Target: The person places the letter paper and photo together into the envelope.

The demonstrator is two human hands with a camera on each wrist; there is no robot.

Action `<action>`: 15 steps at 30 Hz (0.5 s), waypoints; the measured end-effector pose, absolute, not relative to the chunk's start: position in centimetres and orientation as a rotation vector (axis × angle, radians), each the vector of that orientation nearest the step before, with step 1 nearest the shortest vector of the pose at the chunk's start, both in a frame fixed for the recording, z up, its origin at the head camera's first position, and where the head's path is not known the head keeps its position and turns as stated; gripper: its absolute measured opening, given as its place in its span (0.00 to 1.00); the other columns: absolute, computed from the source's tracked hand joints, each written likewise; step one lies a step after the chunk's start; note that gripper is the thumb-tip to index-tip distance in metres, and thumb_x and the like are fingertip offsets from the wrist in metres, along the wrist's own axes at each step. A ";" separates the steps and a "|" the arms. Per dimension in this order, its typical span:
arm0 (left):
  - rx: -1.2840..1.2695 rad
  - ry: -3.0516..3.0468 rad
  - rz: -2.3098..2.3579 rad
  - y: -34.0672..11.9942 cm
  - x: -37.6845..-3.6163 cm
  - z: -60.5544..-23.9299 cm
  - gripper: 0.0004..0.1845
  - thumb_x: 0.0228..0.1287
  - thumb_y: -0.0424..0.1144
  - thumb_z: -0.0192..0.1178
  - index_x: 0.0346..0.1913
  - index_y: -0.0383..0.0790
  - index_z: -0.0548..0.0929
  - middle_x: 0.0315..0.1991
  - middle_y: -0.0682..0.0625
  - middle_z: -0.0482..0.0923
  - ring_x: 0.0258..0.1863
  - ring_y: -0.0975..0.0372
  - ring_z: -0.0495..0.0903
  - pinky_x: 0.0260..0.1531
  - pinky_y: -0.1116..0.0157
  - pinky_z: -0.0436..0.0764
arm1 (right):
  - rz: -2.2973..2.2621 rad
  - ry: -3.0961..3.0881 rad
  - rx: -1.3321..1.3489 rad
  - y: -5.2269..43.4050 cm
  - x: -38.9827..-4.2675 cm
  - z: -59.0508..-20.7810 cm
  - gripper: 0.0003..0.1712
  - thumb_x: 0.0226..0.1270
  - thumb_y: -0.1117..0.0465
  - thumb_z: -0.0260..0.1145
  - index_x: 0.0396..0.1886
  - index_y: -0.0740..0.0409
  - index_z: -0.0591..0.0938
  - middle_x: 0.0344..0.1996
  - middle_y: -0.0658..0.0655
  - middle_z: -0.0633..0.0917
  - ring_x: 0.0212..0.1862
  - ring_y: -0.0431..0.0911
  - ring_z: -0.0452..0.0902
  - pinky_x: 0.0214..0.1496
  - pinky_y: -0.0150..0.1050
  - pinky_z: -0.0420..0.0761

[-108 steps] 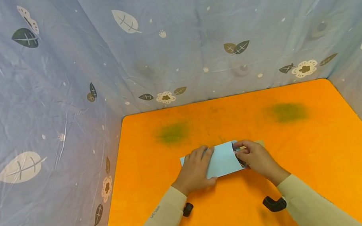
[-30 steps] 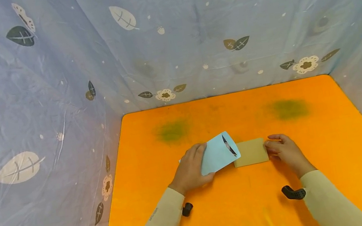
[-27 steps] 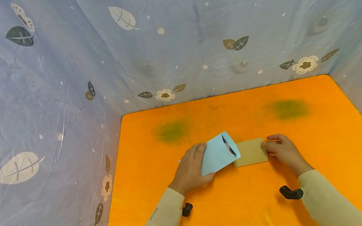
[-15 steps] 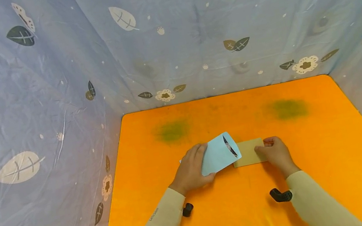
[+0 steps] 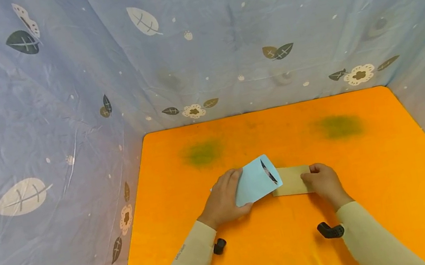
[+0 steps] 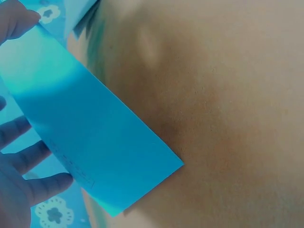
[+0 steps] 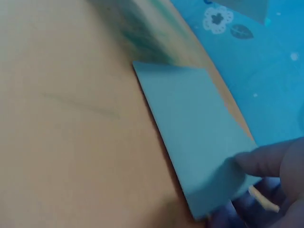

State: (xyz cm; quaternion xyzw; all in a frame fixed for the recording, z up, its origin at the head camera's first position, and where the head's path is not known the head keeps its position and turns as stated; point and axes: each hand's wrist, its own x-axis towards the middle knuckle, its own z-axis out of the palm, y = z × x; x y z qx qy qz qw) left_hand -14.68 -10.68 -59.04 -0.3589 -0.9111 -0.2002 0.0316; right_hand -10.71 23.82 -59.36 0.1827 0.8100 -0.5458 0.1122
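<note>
Paper work sits mid-surface: our left hand [image 5: 224, 200] grips a light blue envelope [image 5: 256, 180], its open mouth tilted up, while our right hand [image 5: 323, 182] pinches a flat tan card [image 5: 291, 180] lying on the fuzzy orange surface [image 5: 378, 198]. We judge insertion is underway; next, the card's edge needs aligning with the opening. Both look thin, stiff and rectangular.

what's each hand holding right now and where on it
Left hand holds the blue envelope by its left end, open end raised. Right hand pinches the tan card at its right edge.
</note>
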 end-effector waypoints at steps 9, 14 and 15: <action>-1.105 -2.812 -0.620 -10.8 -14.5 -58.6 0.54 0.63 0.59 0.75 0.84 0.38 0.63 0.76 0.41 0.68 0.71 0.48 0.73 0.67 0.51 0.78 | -1.638 2.404 0.568 24.4 -10.2 -58.9 0.14 0.83 0.60 0.63 0.52 0.68 0.75 0.47 0.65 0.76 0.47 0.59 0.70 0.39 0.45 0.72; -1.111 -2.801 -0.617 -10.9 -14.5 -58.6 0.53 0.64 0.58 0.75 0.84 0.36 0.65 0.76 0.40 0.68 0.71 0.48 0.73 0.66 0.51 0.78 | -1.650 2.413 0.607 24.0 -10.3 -58.0 0.15 0.84 0.59 0.59 0.56 0.68 0.73 0.60 0.72 0.74 0.55 0.64 0.69 0.49 0.51 0.72; -1.114 -2.796 -0.617 -10.9 -14.5 -58.7 0.52 0.64 0.58 0.75 0.84 0.36 0.65 0.76 0.40 0.68 0.71 0.47 0.73 0.66 0.51 0.78 | -1.653 2.400 0.611 24.0 -10.3 -57.9 0.15 0.84 0.59 0.59 0.56 0.68 0.72 0.61 0.72 0.74 0.56 0.64 0.68 0.50 0.52 0.71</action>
